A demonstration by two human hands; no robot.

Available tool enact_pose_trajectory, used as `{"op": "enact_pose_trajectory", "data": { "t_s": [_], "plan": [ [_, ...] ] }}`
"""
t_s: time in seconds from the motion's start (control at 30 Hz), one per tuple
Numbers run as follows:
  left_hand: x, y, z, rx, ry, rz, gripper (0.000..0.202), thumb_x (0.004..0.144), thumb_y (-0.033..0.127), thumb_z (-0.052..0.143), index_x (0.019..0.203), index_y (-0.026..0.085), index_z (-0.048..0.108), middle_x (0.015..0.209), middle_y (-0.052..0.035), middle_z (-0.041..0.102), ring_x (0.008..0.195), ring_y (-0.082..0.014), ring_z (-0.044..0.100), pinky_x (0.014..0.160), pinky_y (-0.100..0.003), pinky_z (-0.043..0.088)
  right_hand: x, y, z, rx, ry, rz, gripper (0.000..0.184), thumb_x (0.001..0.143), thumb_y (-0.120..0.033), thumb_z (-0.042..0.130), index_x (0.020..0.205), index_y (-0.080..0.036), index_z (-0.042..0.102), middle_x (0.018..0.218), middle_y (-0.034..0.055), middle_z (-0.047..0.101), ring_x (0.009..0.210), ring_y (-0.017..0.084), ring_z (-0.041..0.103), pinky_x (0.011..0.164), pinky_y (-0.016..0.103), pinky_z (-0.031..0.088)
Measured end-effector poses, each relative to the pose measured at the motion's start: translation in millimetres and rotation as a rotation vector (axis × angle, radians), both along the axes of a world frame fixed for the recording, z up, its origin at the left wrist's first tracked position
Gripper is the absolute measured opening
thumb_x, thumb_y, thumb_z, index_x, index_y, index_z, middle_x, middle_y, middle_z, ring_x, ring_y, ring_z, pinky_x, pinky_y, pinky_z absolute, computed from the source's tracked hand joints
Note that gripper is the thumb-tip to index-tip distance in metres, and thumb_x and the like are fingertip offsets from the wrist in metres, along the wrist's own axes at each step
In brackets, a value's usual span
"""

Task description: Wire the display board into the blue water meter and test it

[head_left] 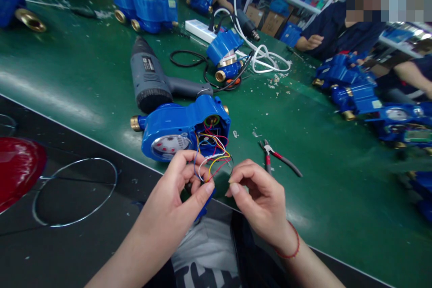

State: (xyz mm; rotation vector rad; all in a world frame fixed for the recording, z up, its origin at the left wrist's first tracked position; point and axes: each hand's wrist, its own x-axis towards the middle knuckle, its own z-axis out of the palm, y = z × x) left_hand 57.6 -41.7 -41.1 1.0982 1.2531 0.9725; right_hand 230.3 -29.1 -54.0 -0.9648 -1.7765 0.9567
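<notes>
Blue meter (182, 119) lay open while your left hand (189, 189) pinched its wires (216, 161)

The meter lay on the green desk (330, 180) close to your edge, dial (170, 145) up, its open compartment (211, 137) at the right-hand end. Red, yellow, white and blue wires looped out to your left hand, on the near side of the meter, held in a thumb-and-finger pinch. Your right hand (258, 195) hung to its right, thumb and forefinger almost together; whether they gripped a wire could not be told.

Good handling, I judged, meant pinching near the wire ends and leaving slack in the loops, so nothing tugged at the compartment. Working one colour at a time would have kept the wires from crossing. The cutters (281, 157), right of the meter, seemed handy enough; the heat gun (153, 76), just beyond the meter, was best left with its nozzle (140, 46) pointing away from you.
</notes>
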Motion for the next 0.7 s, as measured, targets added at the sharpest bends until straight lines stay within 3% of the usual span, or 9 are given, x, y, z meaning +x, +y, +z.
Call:
{"op": "enact_pose_trajectory", "data": {
  "t_s": [0.1, 0.2, 0.33, 0.43, 0.57, 0.7],
  "plan": [
    [0.8, -2.4, -1.8, 0.036, 0.01, 0.002, 0.023, 0.085, 0.027, 0.054, 0.103, 0.023, 0.041, 0.084, 0.0018, 0.059, 0.075, -0.014, 0.056, 0.066, -0.027, 0.044, 3.5, 4.2, 6.6, 0.154, -0.171, 0.056, 0.013, 0.091, -0.014, 0.053, 0.101, -0.02, 0.06, 0.081, 0.0004, 0.06, 0.073, 0.011, 0.055, 0.065, 0.024, 0.043],
    [2.3, -5.3, -6.9, 0.074, 0.038, 0.019, 0.023, 0.087, 0.026, 0.054, 0.106, 0.024, 0.041, 0.084, 0.0031, 0.06, 0.076, -0.0136, 0.057, 0.068, -0.027, 0.044, 3.7, 10.2, 9.0, 0.18, -0.326, 0.138, 0.012, 0.093, -0.017, 0.055, 0.102, -0.016, 0.062, 0.082, 0.0028, 0.064, 0.073, 0.012, 0.057, 0.064, 0.024, 0.043],
    [3.7, -7.3, -13.4, 0.123, 0.132, 0.056, 0.024, 0.087, 0.022, 0.054, 0.109, 0.026, 0.046, 0.085, 0.0037, 0.06, 0.075, -0.0136, 0.058, 0.069, -0.027, 0.044, 0.5, 14.6, 5.1, 0.053, -0.295, 0.154, 0.01, 0.093, -0.015, 0.054, 0.086, -0.018, 0.061, 0.08, 0.0016, 0.066, 0.073, 0.012, 0.06, 0.066, 0.023, 0.045],
    [3.7, -5.9, -11.7, 0.147, 0.283, 0.038, 0.022, 0.085, 0.021, 0.054, 0.107, 0.025, 0.054, 0.085, 0.0018, 0.063, 0.072, -0.0153, 0.059, 0.068, -0.03, 0.044, -2.0, 15.3, 0.9, -0.037, -0.205, 0.139, 0.012, 0.093, -0.014, 0.054, 0.085, -0.019, 0.062, 0.081, 0.0013, 0.067, 0.076, 0.013, 0.062, 0.069, 0.024, 0.047],
    [4.3, -3.1, -7.5, 0.224, 0.446, 0.015, 0.006, 0.084, 0.02, 0.055, 0.082, 0.022, 0.06, 0.065, 0.0026, 0.056, 0.062, -0.0165, 0.056, 0.062, -0.03, 0.043, -3.3, 15.8, -6.0, -0.208, -0.029, 0.135, 0.01, 0.092, -0.019, 0.058, 0.087, -0.02, 0.066, 0.085, 0.002, 0.069, 0.08, 0.014, 0.063, 0.072, 0.025, 0.048],
    [5.8, -3.2, -10.8, 0.329, 0.458, 0.06, 0.011, 0.085, 0.02, 0.054, 0.077, 0.021, 0.061, 0.081, -0.0013, 0.056, 0.065, -0.0151, 0.057, 0.056, -0.026, 0.044, -2.9, 16.0, -12.2, -0.378, 0.142, 0.122, 0.008, 0.088, -0.022, 0.063, 0.084, -0.019, 0.069, 0.074, -0.0002, 0.065, 0.067, 0.01, 0.058, 0.061, 0.02, 0.047]
  ]
}}
